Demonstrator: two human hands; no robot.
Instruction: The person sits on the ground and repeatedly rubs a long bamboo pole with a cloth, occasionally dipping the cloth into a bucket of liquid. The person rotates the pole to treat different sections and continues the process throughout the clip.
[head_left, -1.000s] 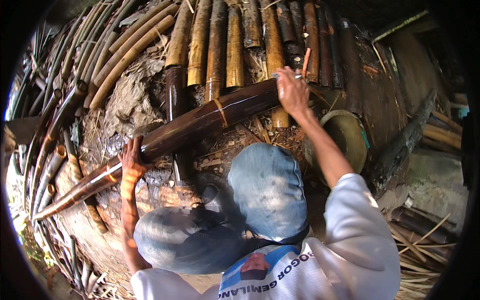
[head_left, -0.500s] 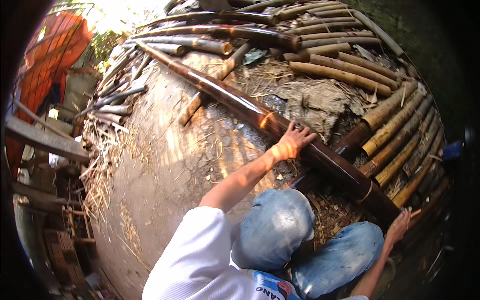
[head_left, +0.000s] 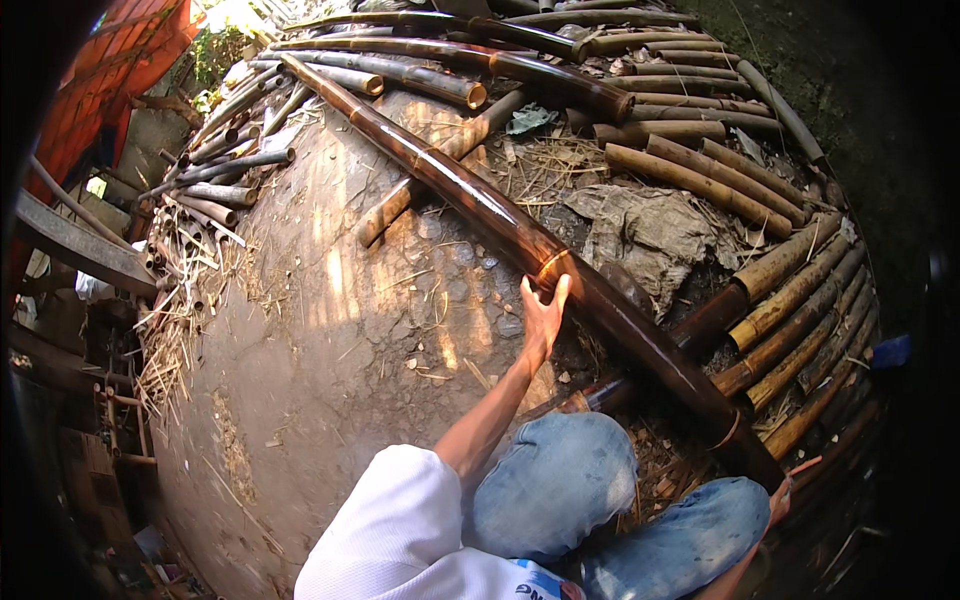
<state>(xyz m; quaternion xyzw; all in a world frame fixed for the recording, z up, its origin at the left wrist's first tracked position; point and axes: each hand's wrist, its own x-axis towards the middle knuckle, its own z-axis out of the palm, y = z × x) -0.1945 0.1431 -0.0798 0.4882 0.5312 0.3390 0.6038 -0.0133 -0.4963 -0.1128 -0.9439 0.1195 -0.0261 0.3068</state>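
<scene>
A long, glossy dark brown bamboo pole [head_left: 480, 205] runs slantwise from the far left to beside my knees at the near right. Against its near side, just below a pale node ring, rests my left hand [head_left: 543, 318], thumb and fingers spread apart and cupped to the pole, some fingertips hidden under it. My right hand [head_left: 778, 503] is at the pole's near end, partly hidden behind my knee. From its closed fingers sticks out a thin orange stick [head_left: 804, 466]; whether these fingers also grip the pole is unclear.
Under the pole lie crosswise bamboo supports [head_left: 712, 318]. Several yellowish bamboo lengths [head_left: 785, 300] lie at the right, more poles [head_left: 560, 75] at the back. A crumpled sack [head_left: 640, 235] is beyond the pole. Bamboo offcuts [head_left: 215, 195] are heaped at the left on the earth floor [head_left: 310, 400].
My left hand has come off the pole's top and moved left and nearer, onto its near side by the node. My right hand has shifted slightly down and left with the stick.
</scene>
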